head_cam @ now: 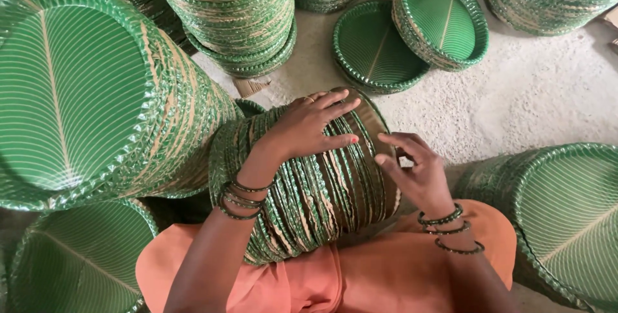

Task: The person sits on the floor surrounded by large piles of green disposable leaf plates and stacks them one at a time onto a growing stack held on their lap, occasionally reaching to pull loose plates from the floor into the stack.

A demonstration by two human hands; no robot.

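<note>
Green plate stack (315, 184) on lap, both hands touching, taller stacks (96, 94) crowding around

Your left hand (309, 129) lies spread flat on a stack of green paper plates (309, 184) lying sideways across your orange-clad lap (373, 274). Your right hand (415, 171) touches the stack's end, fingers loosely curled.
</note>
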